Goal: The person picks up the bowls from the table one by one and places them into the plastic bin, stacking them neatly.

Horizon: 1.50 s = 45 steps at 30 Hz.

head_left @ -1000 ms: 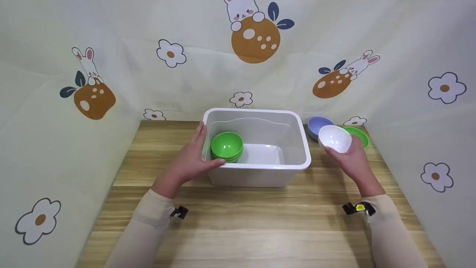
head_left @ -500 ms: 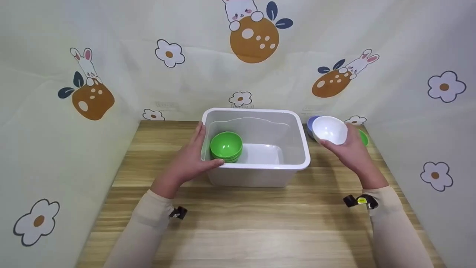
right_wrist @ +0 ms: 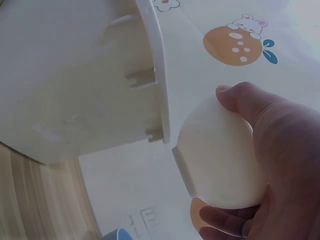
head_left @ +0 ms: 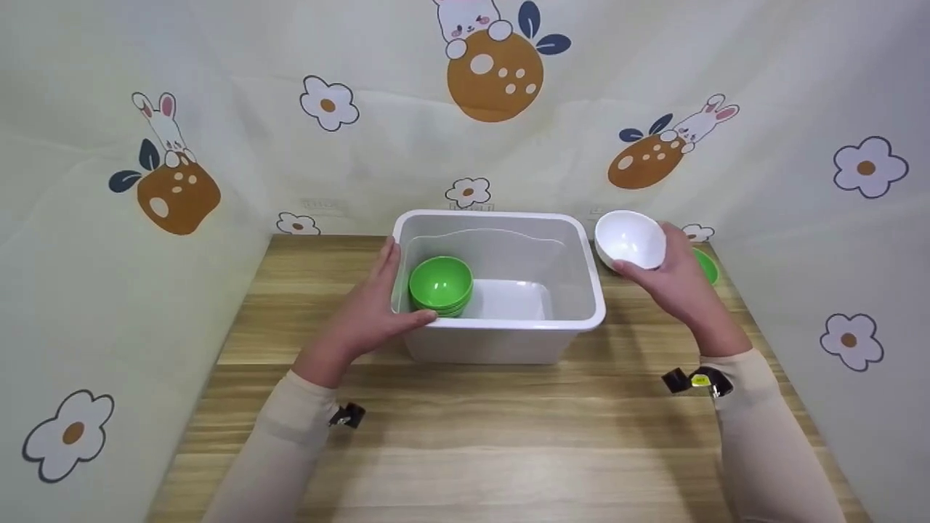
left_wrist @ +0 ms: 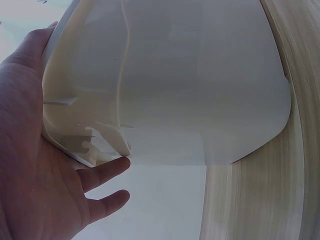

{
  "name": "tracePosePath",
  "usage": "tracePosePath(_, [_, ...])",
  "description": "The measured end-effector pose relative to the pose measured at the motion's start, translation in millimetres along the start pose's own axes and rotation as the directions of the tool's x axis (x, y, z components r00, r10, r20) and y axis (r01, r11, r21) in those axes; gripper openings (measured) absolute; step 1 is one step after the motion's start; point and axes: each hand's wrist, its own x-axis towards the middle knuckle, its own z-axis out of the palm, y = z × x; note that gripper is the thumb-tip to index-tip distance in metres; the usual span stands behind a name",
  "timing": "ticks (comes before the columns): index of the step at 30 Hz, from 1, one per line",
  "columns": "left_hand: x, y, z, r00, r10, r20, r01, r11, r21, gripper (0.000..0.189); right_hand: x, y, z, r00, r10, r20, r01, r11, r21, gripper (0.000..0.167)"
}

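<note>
A white bowl (head_left: 631, 240) is in my right hand (head_left: 679, 280), thumb on the near side and fingers round the far side. Held up to the right of the white plastic bin (head_left: 501, 325), it shows its outer wall and foot in the right wrist view. Against the bin's left front corner rests my left hand (head_left: 356, 319), with its thumb along the front rim and its fingers straight along the left side; the left wrist view shows two fingers (left_wrist: 110, 202) extended beside the wall. Inside the bin, a stack of green bowls (head_left: 442, 283) stands at the left.
Behind my right hand, a green dish (head_left: 705, 267) is partly hidden at the back right. A blue bowl (right_wrist: 119, 235) shows at the lower edge of the right wrist view. The wooden table (head_left: 501, 436) meets a printed cloth wall (head_left: 378, 152) at the back and sides.
My right hand has lifted the white bowl and carried it left and farther back, now covering the blue bowl in the head view. My left hand and the bin stay in place.
</note>
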Motion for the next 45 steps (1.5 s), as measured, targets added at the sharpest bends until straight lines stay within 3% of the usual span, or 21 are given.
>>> tracePosePath(18, [-0.1,-0.7,0.9,1.000,-0.002,-0.011,0.001,1.000,-0.027,0.141,13.4,-33.4,5.9,0.990,-0.081,0.113,0.069,0.992,0.106,0.095])
tracePosePath(30, [0.0,-0.3,0.9,1.000,-0.012,-0.003,0.012,1.000,-0.016,0.143,21.0,-54.0,18.5,0.978,-0.071,0.196,0.057,0.996,0.074,0.104])
tracePosePath(45, [-0.5,-0.5,0.3,1.000,0.000,-0.005,0.000,1.000,-0.006,0.140,47.5,-73.9,38.3,0.935,-0.113,0.336,0.097,0.993,0.064,0.103])
